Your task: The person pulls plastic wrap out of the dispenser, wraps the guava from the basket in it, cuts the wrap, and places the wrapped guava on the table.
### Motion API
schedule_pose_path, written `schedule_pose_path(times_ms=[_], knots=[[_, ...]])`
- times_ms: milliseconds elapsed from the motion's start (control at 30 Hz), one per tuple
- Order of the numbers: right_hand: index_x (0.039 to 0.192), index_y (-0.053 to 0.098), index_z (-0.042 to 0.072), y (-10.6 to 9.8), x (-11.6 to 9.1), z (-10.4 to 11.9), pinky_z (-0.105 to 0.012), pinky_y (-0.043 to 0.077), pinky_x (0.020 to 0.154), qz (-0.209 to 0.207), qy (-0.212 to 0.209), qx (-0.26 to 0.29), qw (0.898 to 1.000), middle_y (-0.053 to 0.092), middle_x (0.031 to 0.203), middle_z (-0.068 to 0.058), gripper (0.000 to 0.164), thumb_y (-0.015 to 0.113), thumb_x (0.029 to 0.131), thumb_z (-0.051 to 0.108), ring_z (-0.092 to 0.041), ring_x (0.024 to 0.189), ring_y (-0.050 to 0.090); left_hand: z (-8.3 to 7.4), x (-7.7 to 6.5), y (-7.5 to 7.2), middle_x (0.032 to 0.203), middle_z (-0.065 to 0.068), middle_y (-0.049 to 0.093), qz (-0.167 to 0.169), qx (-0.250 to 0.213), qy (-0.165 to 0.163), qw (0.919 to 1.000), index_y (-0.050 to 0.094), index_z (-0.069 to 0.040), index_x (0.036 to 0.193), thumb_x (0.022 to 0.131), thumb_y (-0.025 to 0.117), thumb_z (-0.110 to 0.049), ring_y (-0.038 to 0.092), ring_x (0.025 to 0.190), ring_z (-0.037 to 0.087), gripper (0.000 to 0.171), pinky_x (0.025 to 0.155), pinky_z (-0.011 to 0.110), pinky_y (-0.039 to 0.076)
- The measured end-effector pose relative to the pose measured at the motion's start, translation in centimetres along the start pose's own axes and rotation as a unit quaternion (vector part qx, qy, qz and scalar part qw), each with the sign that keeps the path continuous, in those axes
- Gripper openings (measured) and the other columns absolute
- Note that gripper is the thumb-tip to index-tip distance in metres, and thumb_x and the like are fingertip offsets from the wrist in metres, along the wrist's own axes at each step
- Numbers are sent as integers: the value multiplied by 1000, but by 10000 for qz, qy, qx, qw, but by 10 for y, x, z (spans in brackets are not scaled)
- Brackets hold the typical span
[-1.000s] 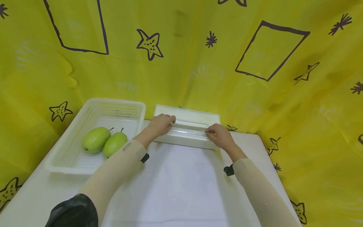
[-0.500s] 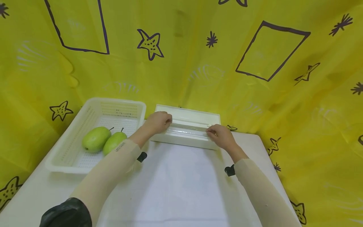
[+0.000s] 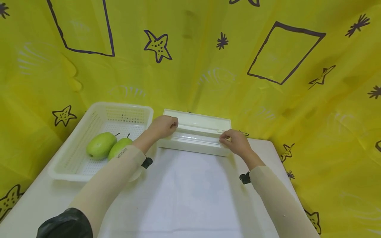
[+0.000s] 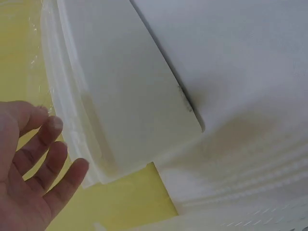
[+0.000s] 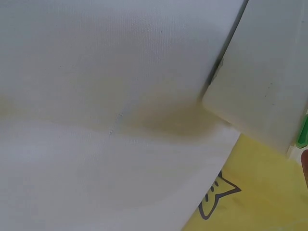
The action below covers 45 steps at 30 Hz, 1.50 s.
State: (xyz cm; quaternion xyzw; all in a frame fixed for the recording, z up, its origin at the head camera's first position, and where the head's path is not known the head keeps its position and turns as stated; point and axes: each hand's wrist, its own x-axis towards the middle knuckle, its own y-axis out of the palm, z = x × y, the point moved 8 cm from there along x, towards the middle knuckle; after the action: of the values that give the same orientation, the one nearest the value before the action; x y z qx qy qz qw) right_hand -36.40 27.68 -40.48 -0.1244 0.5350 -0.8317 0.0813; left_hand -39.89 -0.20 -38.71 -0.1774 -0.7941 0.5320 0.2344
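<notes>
Left hand (image 3: 163, 127) and right hand (image 3: 237, 142) pinch clear film (image 3: 194, 137) (light, limp and clingy, I'd judge; best held at its corners) between them, white box (image 3: 190, 146) just below their grip.

Basket (image 3: 68, 177) at left of table (image 3: 184, 195), holding two fruits (image 3: 102, 145) side by side. Box (image 3: 193, 147) to the basket's right — curtain (image 3: 190, 86) directly behind. Left hand (image 3: 162, 127) at the box's left end; right hand (image 3: 237, 142) at its right end — film (image 3: 196, 138) between the two.
</notes>
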Motion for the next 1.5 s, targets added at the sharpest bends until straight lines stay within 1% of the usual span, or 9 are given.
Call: schedule_pose_path(times_ms=[100,200,400,600,1033,1167,1333,1400,1500], knots=[[102,73,10,-1,0,0,-50,52,90,-16,-59,-70,10000,71,108,-10,15,69,95,23,-30,103,65,0,0,4,94,6,71,260,4,-19,9997,70,-11,107,93,51,-5,54,73,19,24,67,33,47],[104,73,10,-1,0,-1,-49,52,90,-40,-80,-102,9999,72,108,-9,16,68,96,23,-30,102,65,0,-1,3,95,7,71,308,-58,-102,9995,72,-11,105,93,52,-7,57,77,19,24,70,34,50],[105,73,9,-6,0,-2,-49,52,89,-197,-153,-76,9997,72,107,-9,16,67,96,21,-29,100,66,-1,-2,-4,96,6,73,74,-84,-249,9996,74,-8,96,93,59,-11,66,90,23,15,81,40,55],[109,73,11,-10,2,-1,-48,54,85,-258,-92,-250,9993,73,108,-7,18,63,99,22,-29,98,67,6,-4,-11,108,8,74,-165,-22,-494,9986,75,-9,105,98,61,-12,67,105,27,16,86,44,56],[109,74,13,-21,4,4,-47,54,79,-513,72,-642,9966,74,107,-7,17,64,98,22,-29,92,67,10,-9,-23,108,9,72,-436,-211,-718,9962,75,-10,104,98,62,-14,66,104,29,15,85,47,56],[109,74,12,-25,5,5,-48,54,81,-502,102,-576,9970,74,107,-8,18,62,99,22,-30,94,67,12,-9,-24,111,11,71,-420,-425,-863,9945,73,-8,107,98,60,-13,66,105,31,16,86,48,55],[110,70,10,-30,6,5,-51,53,88,-461,156,-228,9986,73,109,-11,19,59,101,23,-34,101,66,14,-9,-24,112,12,72,-376,-987,-970,9897,69,-6,112,101,57,-16,66,96,30,20,88,46,54],[110,69,10,-31,5,3,-51,53,89,-454,187,-101,9987,72,108,-11,19,58,102,24,-35,102,66,14,-9,-25,111,12,72,-398,-1193,-956,9874,69,-5,112,101,57,-17,65,94,30,20,87,46,53],[110,69,10,-32,5,2,-50,54,87,-458,170,-44,9988,72,106,-10,19,59,101,24,-33,99,67,14,-10,-26,112,12,72,-463,-1319,-862,9864,70,-5,111,101,57,-16,66,99,30,19,89,47,52]])
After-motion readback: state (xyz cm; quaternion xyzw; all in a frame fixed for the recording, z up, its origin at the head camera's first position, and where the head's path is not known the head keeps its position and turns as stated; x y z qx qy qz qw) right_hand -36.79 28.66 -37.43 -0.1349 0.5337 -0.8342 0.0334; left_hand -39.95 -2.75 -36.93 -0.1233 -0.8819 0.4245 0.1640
